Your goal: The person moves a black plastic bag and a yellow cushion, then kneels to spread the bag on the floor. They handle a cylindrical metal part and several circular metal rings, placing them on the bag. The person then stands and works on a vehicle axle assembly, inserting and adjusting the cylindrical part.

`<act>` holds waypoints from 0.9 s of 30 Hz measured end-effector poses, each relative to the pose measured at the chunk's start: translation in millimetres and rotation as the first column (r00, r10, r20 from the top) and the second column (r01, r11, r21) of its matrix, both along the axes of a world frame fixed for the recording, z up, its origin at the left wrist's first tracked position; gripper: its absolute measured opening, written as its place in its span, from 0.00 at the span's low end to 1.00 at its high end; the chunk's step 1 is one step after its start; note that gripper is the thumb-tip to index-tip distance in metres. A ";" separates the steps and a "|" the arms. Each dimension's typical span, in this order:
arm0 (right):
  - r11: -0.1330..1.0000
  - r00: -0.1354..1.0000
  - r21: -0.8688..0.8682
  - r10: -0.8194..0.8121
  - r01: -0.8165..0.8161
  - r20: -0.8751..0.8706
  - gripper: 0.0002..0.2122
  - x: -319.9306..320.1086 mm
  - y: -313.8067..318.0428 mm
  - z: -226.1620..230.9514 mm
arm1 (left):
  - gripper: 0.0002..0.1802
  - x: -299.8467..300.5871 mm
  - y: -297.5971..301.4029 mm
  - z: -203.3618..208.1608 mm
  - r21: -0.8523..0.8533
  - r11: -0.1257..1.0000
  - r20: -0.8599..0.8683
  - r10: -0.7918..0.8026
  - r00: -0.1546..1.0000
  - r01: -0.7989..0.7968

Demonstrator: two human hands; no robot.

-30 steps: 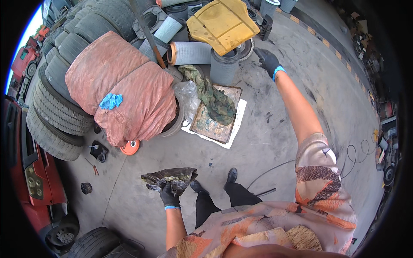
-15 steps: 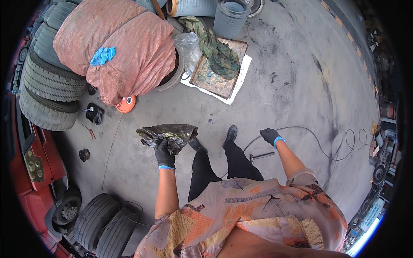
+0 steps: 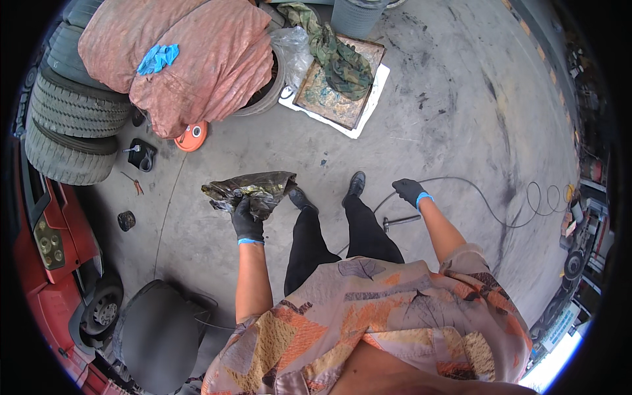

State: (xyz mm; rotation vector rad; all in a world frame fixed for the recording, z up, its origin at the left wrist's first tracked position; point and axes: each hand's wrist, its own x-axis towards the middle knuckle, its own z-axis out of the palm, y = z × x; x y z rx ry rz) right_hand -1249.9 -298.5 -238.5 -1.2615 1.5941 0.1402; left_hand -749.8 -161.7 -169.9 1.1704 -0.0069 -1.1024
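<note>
My left hand, in a black glove with a blue cuff showing at the wrist, grips a crumpled, dark, shiny plastic bag by its lower edge. The bag spreads out sideways above the fist, over the floor left of my shoes. My right hand, gloved the same way, is held out to the right with curled fingers; anything inside them is hidden. A thin black hose runs across the floor close behind it. Below this hand a T-shaped metal tool lies on the concrete.
Stacked tyres and a bundle under a reddish tarp stand at the far left. A stained tray carries a camouflage cloth. An orange lid, pliers and a red vehicle are also left.
The whole view has shifted slightly, with the floor items sitting higher. A blurred dark shape now covers the tyres at lower left. Both hands keep much the same pose.
</note>
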 end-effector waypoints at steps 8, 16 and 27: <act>0.985 0.990 -0.108 0.130 -0.134 -0.045 0.24 27.9 -47.9 34.6 | 0.18 38.2 24.9 -4.3 0.089 0.996 0.173 -0.009 0.985 -0.007; 0.986 0.999 -0.167 -0.022 0.013 -0.049 0.27 8.2 -180.2 -37.1 | 0.17 53.7 38.6 -2.3 0.260 0.957 0.294 0.047 0.955 -0.127; 0.991 0.998 -0.134 -0.024 0.017 -0.055 0.43 42.3 -388.3 -84.5 | 0.22 47.8 0.0 -8.0 0.329 0.849 -0.045 0.450 0.892 -0.412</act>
